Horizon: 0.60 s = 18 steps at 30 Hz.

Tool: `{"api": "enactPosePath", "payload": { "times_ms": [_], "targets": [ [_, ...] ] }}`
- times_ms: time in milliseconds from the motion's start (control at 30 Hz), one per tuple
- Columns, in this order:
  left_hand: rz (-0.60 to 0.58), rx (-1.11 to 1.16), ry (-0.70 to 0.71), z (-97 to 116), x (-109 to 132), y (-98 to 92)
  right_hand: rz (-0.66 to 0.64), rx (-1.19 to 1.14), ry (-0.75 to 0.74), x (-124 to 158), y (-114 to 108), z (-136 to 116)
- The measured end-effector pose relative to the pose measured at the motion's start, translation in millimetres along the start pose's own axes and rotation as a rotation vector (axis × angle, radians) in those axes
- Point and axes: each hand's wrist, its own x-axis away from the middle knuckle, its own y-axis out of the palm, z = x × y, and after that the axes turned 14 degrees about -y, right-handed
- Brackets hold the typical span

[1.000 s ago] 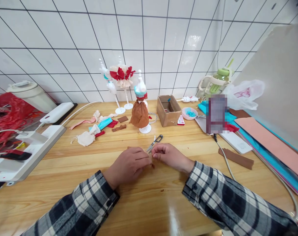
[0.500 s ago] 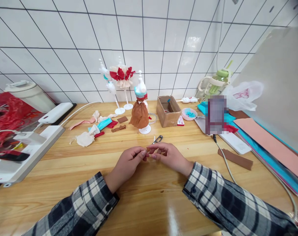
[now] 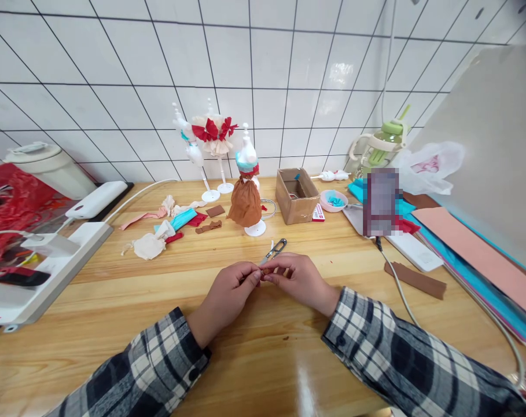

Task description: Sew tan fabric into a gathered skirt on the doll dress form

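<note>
My left hand [image 3: 232, 291] and my right hand [image 3: 301, 280] meet fingertip to fingertip above the table. Pinched between them is a small brown piece of crepe paper [image 3: 266, 271], mostly hidden by the fingers. Just beyond the fingertips lie thread snips [image 3: 276, 250] with a grey handle loop. Farther back stands a small white dress form [image 3: 247, 152] on a round base, wearing a brown gathered skirt [image 3: 245, 202] with a blue and red top.
Two more dress forms [image 3: 219, 130] stand near the tiled wall. Crepe scraps [image 3: 150, 245] lie left; a cardboard box [image 3: 304, 207], a pink bowl [image 3: 333, 200] and a blurred phone [image 3: 381, 202] stand right. A power strip [image 3: 50, 289] edges the left side; a cable [image 3: 399, 284] crosses the right.
My fingertips have shifted slightly, drawing closer round the brown piece. More of the thread snips shows behind them. The other things stay put.
</note>
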Motion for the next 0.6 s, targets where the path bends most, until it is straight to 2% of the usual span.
{"api": "enactPosePath", "payload": {
  "times_ms": [167, 300, 367, 500, 600],
  "targets": [
    [0.048, -0.174, 0.07, 1, 3, -0.2, -0.027, 0.127, -0.079, 3, 0, -1],
    [0.007, -0.111, 0.043, 2, 3, -0.3, -0.053, 0.213, -0.165, 4, -3, -4],
    [-0.096, 0.06, -0.008, 0, 2, 0.9, -0.06, 0.232, -0.212, 4, -5, -7],
    [-0.395, 0.555, -0.139, -3, 0, 4.5, -0.058, 0.185, -0.331, 3, -9, -10],
    [-0.52, 0.772, -0.215, -2, 2, 2.6, -0.062, 0.063, -0.311, 3, -10, -12]
  ]
}}
